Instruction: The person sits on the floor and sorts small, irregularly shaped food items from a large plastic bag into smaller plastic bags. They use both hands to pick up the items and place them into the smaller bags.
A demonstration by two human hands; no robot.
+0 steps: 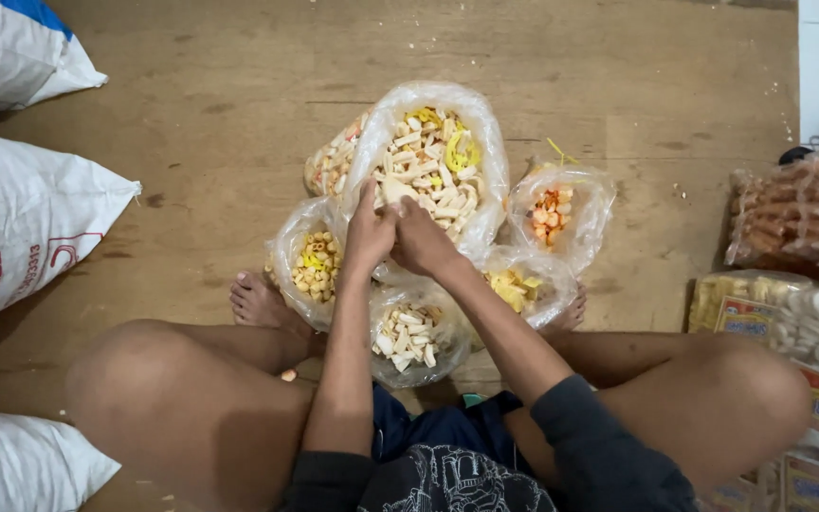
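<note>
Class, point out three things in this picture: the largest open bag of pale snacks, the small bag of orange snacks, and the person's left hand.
Largest bag of pale snacks (433, 171), head view, on its contents.
Small bag of orange snacks (554, 210), head view, on the orange pieces.
Left hand (369, 234), head view, on its back.

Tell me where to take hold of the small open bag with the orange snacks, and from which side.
Grip the small bag of orange snacks by its loose plastic rim, probably from the far right side. The mouth gapes upward and the film stands slack around the contents, so gathering the rim closes it without spilling. Its near left side is crowded by the big bag of pale snacks, where both hands are.
</note>
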